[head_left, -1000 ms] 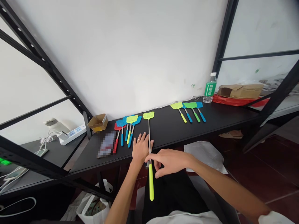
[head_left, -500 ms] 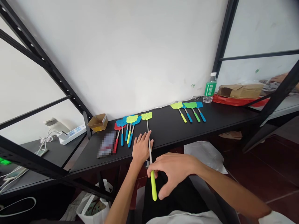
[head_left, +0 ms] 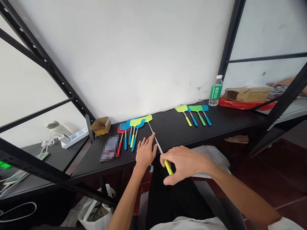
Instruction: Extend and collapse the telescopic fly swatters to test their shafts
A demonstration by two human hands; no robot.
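A yellow-green fly swatter [head_left: 158,143] with a thin metal shaft slants across the black shelf's front edge, its head [head_left: 147,118] resting near the wall. My right hand [head_left: 184,164] has its fingers curled around the yellow-green handle, with the thumb held away from it. Flat on the shelf edge lies my left hand [head_left: 145,152], fingers spread, its fingertips close beside the shaft; whether they touch it I cannot tell. To its left several swatters overlap: a red swatter [head_left: 120,142], blue ones [head_left: 125,139] and another yellow-green one [head_left: 135,122].
Several short-handled swatters [head_left: 196,109] lie on the right part of the shelf [head_left: 165,131]. Behind them stands a water bottle [head_left: 216,91]. A small cardboard box [head_left: 100,125] and a blurred packet [head_left: 109,148] are at left. Black metal posts [head_left: 227,41] frame both sides.
My right hand has moved up toward the shelf with the swatter's handle. The swatter now slants, its head shifted slightly left, and its visible shaft looks shorter. My left hand has barely moved.
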